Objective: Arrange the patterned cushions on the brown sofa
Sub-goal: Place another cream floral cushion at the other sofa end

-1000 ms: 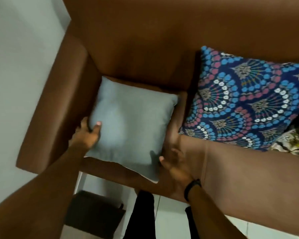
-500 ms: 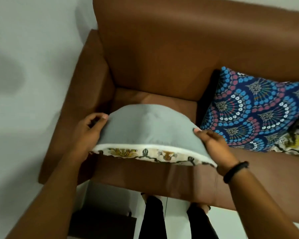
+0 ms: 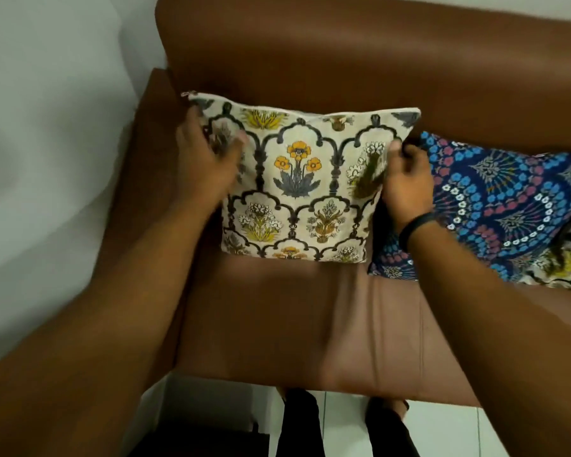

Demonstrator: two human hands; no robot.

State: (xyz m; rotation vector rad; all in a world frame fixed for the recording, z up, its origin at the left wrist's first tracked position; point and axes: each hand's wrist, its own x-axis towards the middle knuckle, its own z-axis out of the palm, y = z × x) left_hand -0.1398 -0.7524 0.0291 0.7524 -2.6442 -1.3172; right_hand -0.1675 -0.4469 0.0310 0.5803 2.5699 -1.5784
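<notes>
Floral cushion (image 3: 297, 186) held upright between left hand (image 3: 202, 161) and right hand (image 3: 406, 181).

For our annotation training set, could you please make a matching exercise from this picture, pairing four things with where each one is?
Things:
1. floral cushion
2. blue cushion
3. left hand
4. black wristband

Places:
A. on the right wrist
B. stood against the back of the sofa, at its armrest end
C. just right of the floral cushion
D. at the floral cushion's left edge

Pairs: 1-B, 2-C, 3-D, 4-A.
</notes>
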